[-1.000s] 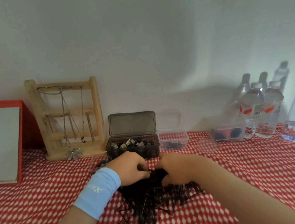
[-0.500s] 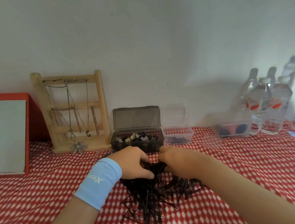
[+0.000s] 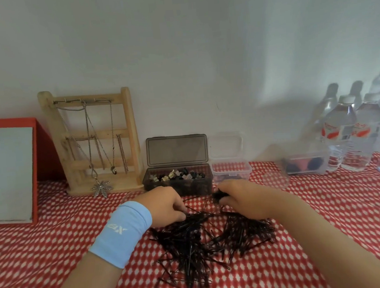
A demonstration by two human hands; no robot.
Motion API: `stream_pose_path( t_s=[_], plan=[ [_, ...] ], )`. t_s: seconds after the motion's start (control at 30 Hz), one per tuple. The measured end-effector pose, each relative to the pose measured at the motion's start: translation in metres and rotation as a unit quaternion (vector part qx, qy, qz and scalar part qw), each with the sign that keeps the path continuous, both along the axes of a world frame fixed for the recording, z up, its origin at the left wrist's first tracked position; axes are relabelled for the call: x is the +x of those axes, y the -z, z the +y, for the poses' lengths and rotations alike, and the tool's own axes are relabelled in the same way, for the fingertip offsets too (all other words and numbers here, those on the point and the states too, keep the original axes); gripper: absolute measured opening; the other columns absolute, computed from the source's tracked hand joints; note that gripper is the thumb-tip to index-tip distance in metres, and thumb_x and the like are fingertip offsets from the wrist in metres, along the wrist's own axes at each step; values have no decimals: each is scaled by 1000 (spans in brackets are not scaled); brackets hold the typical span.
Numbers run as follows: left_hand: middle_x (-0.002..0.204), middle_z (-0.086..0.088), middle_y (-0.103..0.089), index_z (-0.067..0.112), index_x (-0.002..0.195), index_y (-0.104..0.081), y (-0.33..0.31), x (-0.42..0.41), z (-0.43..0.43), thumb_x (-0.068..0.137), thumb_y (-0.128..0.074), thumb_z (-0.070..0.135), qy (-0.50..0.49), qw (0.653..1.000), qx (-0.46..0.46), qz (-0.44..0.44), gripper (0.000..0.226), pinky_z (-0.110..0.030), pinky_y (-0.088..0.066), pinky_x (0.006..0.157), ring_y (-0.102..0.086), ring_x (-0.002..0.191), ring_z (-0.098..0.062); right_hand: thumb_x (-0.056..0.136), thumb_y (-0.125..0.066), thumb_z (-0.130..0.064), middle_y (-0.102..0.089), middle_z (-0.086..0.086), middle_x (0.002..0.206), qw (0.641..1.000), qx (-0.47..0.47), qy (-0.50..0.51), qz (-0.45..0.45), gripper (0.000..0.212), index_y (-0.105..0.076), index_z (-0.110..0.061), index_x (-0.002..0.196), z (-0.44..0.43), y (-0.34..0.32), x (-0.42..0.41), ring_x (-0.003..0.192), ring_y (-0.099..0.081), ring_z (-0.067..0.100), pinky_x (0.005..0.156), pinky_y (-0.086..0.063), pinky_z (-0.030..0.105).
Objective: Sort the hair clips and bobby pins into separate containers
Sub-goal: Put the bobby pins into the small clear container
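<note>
Pinching a dark bunch (image 3: 218, 196), your right hand (image 3: 245, 200) sits at one o'clock of the bobby pin pile (image 3: 199, 241). Your left hand (image 3: 166, 204) curls in at eleven, hold unclear. Pins look light, stiff and slippery, so pinch them midway.

You get a dim, cool-toned view, lit softly from the near side, so the bottles (image 3: 342, 131) cast pale shadows on the wall (image 3: 176, 42) behind them. Detail is soft all over, and the pins (image 3: 187, 241) merge into one dark mass. The wide lens bends lines near the edges, so the stand (image 3: 130, 130) looks tilted.
</note>
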State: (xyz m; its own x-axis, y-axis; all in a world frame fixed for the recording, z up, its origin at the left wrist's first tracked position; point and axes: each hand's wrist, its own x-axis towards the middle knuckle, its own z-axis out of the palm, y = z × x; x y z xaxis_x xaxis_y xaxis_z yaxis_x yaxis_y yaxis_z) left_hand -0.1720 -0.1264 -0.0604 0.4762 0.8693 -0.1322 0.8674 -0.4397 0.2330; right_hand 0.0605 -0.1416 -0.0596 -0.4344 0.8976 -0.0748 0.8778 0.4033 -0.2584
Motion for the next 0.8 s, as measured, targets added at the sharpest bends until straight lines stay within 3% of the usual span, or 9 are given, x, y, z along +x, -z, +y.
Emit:
stream_pose_path(
  t_s=[0.1,0.23,0.37,0.53,0.6,0.7,0.8],
  plan=[
    [120,18,-60,34,126,-65,3,8,-1,97,-54,31,3,999,22,-42,31,-19,-42,95,-56,106,-3,107,-46,-26,-58,-9,92,992,-12,27,121,16,-55,-26,94,-4,-2,1,78,-53,3,66,-40,18],
    [98,21,-63,39,116,-64,5,17,-2,95,-56,41,-19,980,49,-193,23,-17,-47,82,-58,89,3,107,-44,-18,-62,-10,87,957,-65,31,282,22,-56,-24,91,-7,4,-3,71,-54,-9,69,-41,9],
    [86,15,-70,38,102,-64,10,27,-4,92,-62,37,-35,944,87,-318,11,-28,-51,84,-63,84,-1,109,-38,-20,-53,2,77,887,-116,58,442,34,-55,-16,81,-6,11,-7,77,-48,19,74,-41,26],
    [102,17,-65,40,117,-54,16,32,-1,94,-61,26,-89,892,93,-434,28,-37,-56,86,-64,92,-2,109,-37,-33,-47,-1,76,779,-231,43,582,36,-66,-12,110,0,26,-9,70,-44,15,73,-38,33],
    [107,15,-65,44,125,-50,16,33,-1,96,-58,24,-79,882,58,-461,36,-38,-57,86,-65,97,-3,107,-45,-32,-48,-1,79,781,-244,4,575,26,-65,-16,116,-1,26,-8,73,-46,14,75,-40,33],
    [110,14,-68,42,125,-55,16,36,-3,99,-54,23,-66,875,27,-479,32,-30,-56,86,-64,105,-4,105,-52,-17,-55,0,82,826,-223,-21,518,15,-62,-17,116,-5,22,-6,76,-52,13,77,-44,31],
    [108,9,-73,32,116,-66,12,39,-6,95,-60,24,-68,854,24,-515,23,-29,-54,93,-66,103,-3,106,-50,-20,-64,5,88,873,-202,-4,444,17,-63,-12,114,-8,23,-8,77,-55,14,75,-48,31]
  ],
)
